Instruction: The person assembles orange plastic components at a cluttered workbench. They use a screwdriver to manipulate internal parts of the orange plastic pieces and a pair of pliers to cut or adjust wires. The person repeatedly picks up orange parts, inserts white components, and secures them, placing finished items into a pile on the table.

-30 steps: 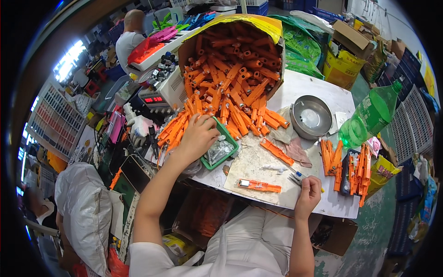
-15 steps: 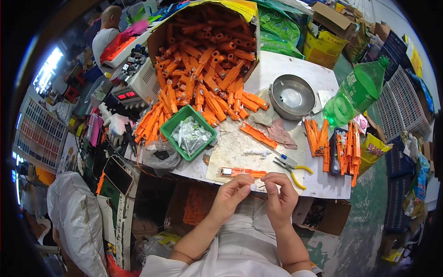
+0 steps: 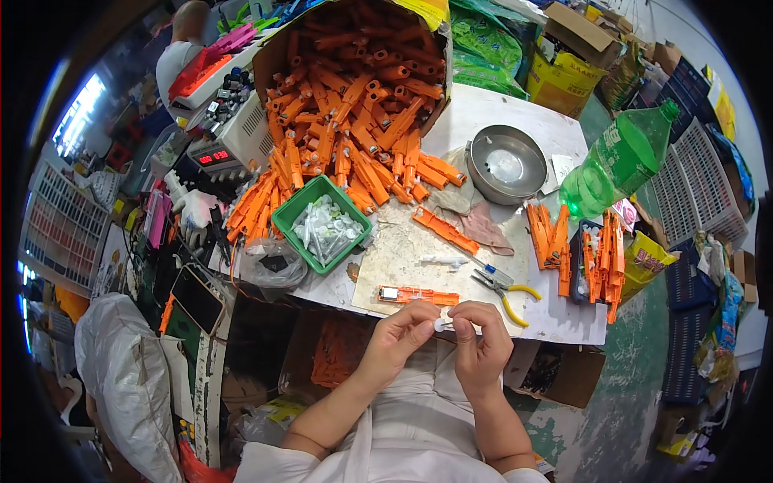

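My left hand (image 3: 398, 339) pinches a small white round plastic piece (image 3: 440, 325) just off the table's front edge. Close beside it, the thumb and forefinger of my right hand (image 3: 483, 344) are pressed together at the piece; a thin thing seems to be between them, too small to name. Just beyond my fingers, an orange plastic housing (image 3: 419, 295) lies with its parts showing. Farther back are a white plastic part (image 3: 443, 260) and a second orange housing (image 3: 444, 231). Pliers with yellow handles (image 3: 515, 306) and a clear-handled screwdriver (image 3: 498, 277) lie to the right.
A large box spills many orange housings (image 3: 354, 121) at the back. A green basket (image 3: 283, 217) of white parts stands left, a metal bowl (image 3: 519, 193) and green bottle (image 3: 616, 161) right. More orange housings (image 3: 612, 258) stand at the right edge. Another person (image 3: 177, 68) sits far left.
My right hand has come in closer to the left, so its fingertips now meet the white piece. The whole view has shifted slightly; the things on the table stay put.
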Motion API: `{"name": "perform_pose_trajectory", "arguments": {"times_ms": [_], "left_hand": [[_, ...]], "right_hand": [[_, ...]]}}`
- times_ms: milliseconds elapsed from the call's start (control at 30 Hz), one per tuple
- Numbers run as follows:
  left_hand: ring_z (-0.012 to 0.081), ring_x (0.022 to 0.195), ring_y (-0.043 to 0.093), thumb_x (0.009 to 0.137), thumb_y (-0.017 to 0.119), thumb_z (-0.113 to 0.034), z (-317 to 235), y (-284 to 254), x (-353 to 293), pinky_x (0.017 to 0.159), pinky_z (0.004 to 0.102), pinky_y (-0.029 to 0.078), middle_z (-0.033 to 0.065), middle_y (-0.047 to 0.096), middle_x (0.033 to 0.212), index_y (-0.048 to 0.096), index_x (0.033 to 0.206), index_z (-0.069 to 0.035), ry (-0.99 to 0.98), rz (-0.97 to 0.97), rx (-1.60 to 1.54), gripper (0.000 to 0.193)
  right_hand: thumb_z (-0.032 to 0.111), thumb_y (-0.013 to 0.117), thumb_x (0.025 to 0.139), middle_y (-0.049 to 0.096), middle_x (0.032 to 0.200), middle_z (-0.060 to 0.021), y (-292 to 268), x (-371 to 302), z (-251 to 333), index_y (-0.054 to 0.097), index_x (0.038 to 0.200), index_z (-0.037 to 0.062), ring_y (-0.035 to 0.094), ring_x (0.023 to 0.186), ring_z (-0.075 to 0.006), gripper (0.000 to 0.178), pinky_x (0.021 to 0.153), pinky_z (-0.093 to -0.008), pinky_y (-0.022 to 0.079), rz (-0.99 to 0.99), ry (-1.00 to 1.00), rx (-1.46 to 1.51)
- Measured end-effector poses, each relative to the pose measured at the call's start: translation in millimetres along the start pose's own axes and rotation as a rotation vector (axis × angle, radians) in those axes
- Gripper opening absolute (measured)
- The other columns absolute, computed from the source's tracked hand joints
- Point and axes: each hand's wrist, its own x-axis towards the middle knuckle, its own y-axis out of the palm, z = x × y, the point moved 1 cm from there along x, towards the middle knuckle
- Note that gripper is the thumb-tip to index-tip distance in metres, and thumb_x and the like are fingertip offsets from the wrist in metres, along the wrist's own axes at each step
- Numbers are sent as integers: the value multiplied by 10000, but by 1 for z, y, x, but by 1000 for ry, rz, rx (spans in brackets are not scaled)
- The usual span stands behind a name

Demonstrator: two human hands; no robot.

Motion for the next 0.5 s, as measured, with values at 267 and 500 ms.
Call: {"name": "perform_pose_trajectory", "arguments": {"times_ms": [267, 500], "left_hand": [[114, 961, 484, 931, 586, -122, -4, 1, 1, 892, 265, 378, 29, 542, 999, 597, 945, -9, 77, 12, 106, 114], [134, 1018, 529, 898, 629, -112, -8, -7, -3, 920, 280, 415, 43, 569, 1040, 660, 993, 17, -161, 50, -90, 164]], "right_hand": [[49, 673, 830, 652, 812, -93, -4, 4, 1, 595, 874, 23, 624, 736, -247, 93, 656, -318, 497, 1, -229, -195], [109, 643, 888, 657, 834, -51, -6, -2, -6, 620, 887, -17, 597, 765, -110, 128, 675, -251, 495, 222, 503, 363]]}}
